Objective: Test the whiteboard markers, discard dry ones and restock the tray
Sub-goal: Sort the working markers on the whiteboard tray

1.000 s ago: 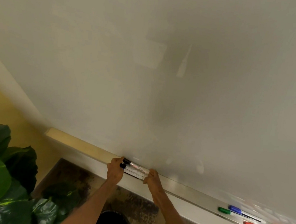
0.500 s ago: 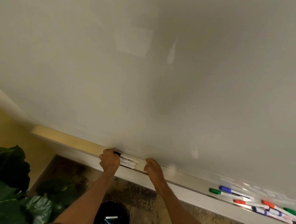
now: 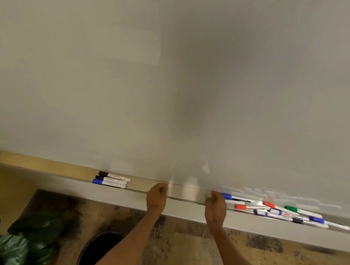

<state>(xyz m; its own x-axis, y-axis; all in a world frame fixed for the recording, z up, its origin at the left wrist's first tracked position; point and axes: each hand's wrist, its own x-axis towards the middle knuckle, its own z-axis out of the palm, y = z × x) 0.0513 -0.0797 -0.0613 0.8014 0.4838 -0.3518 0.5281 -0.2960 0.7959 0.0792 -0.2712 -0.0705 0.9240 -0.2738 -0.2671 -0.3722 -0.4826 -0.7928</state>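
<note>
Your left hand (image 3: pixel 156 196) and right hand (image 3: pixel 215 206) have curled, empty fingers on the tray (image 3: pixel 186 195) — sorted markers (image 3: pixel 111 179) left, loose pile (image 3: pixel 281 212) beside right fingers; a careless reach could roll them off.

No readable text for you here, the labels on the three markers (image 3: pixel 111 179) at lower left too blurred to make out

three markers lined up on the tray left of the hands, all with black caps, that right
Not quite. The head view shows three markers lined up on the tray, left of the left hand and right hand, but only two have black caps; the nearest one has a blue cap.
</note>
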